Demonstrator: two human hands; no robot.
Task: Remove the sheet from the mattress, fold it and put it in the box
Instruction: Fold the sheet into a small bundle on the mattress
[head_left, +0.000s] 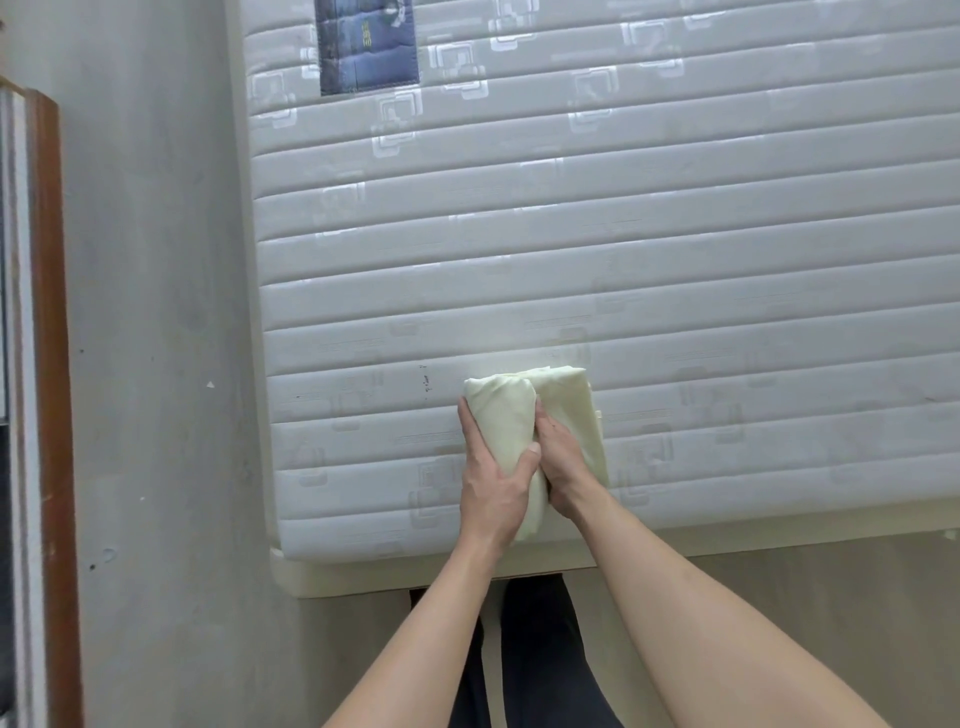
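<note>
The pale cream sheet (511, 415) lies as a small, thick folded bundle near the front edge of the bare white quilted mattress (623, 234). My left hand (491, 480) grips the bundle's left fold, thumb over the top and fingers along its left side. My right hand (558, 470) rests in the crease between the two folds, its fingers tucked into the cloth and partly hidden. No box is in view.
A blue label patch (366, 44) sits at the mattress's far left. Grey concrete floor (156, 312) runs along the left side. A brown wooden frame edge (54, 415) stands at the far left. My dark trouser legs (540, 649) are below the mattress edge.
</note>
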